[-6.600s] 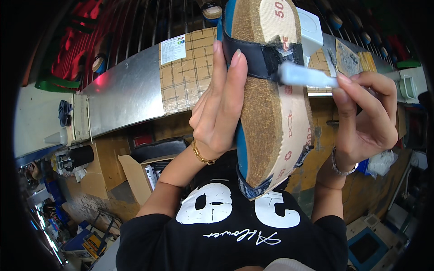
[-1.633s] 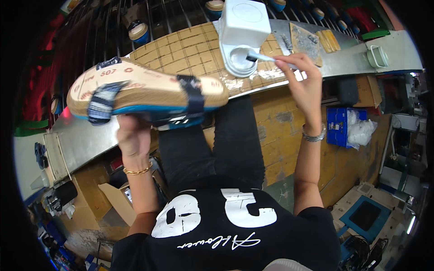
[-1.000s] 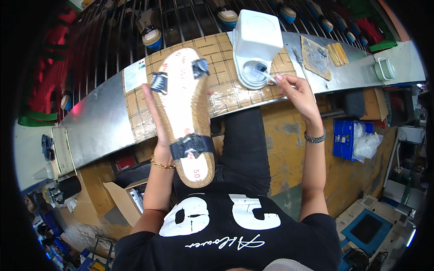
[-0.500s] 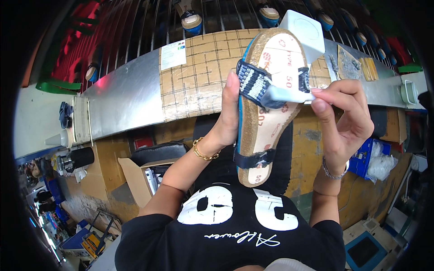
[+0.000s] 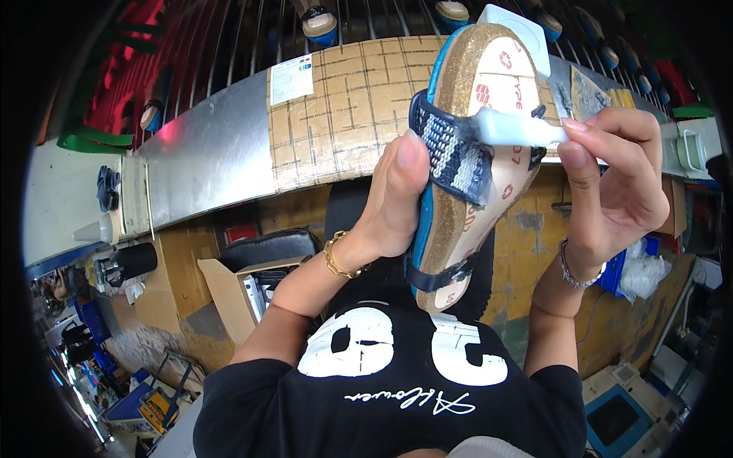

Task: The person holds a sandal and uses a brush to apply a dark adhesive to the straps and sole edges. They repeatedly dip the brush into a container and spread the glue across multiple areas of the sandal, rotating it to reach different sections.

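Note:
My left hand [image 5: 393, 195] grips the left side of an upside-down sandal upper on its last [image 5: 473, 229], thumb on the edge and the other fingers hidden beneath. Its underside shows a cream insole board with red print, a cork-coloured rim and a blue side. A navy and white woven strap [image 5: 454, 149] folds over onto the underside, and a narrow dark strap [image 5: 439, 276] crosses the near end. Between thumb and fingertips, my right hand [image 5: 611, 164] pinches a pale blue-white brush-like tool [image 5: 519, 128]. The tool's tip is at the woven strap's inner edge; its bristles are not clear.
A cardboard-covered patch [image 5: 355, 114] lies on the metal bench [image 5: 206, 164]. Beyond it, more blue-sided shoes [image 5: 321, 29] stand on a rack of bars. A white block-shaped container [image 5: 519, 27] sits behind the sandal. An open carton [image 5: 225, 294] is below the bench at left.
The sandal has moved slightly right and tilted. The right hand has shifted right and a little up, bringing the tool from the strap's lower end toward its upper inner edge.

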A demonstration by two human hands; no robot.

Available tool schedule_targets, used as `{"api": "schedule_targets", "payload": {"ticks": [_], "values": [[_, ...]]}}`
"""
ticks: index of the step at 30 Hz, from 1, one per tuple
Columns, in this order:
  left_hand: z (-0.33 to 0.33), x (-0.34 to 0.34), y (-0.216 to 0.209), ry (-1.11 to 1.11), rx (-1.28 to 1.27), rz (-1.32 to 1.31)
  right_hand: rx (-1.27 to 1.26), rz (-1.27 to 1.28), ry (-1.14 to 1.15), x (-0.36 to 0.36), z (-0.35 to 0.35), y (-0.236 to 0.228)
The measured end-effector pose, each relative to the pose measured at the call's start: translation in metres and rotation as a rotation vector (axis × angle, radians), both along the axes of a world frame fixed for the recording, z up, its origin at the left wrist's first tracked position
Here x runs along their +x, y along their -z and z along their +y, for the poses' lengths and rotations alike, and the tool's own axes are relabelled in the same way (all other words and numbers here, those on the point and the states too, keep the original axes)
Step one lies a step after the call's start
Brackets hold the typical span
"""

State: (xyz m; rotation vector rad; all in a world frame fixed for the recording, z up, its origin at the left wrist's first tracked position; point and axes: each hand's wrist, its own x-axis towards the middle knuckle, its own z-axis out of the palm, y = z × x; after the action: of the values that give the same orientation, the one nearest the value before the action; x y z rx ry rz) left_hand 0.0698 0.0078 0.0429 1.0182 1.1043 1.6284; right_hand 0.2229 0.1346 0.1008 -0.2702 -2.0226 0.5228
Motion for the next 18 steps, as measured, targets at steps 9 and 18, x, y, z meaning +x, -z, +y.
{"api": "schedule_targets", "payload": {"ticks": [9,18], "values": [[-0.002,0.003,-0.006,0.019,-0.025,-0.103,0.099,-0.127,-0.13,0.009,0.014,-0.007],[0.002,0.003,-0.005,0.066,0.02,-0.447,-0.011,-0.185,-0.412,0.007,0.025,-0.008]]}}
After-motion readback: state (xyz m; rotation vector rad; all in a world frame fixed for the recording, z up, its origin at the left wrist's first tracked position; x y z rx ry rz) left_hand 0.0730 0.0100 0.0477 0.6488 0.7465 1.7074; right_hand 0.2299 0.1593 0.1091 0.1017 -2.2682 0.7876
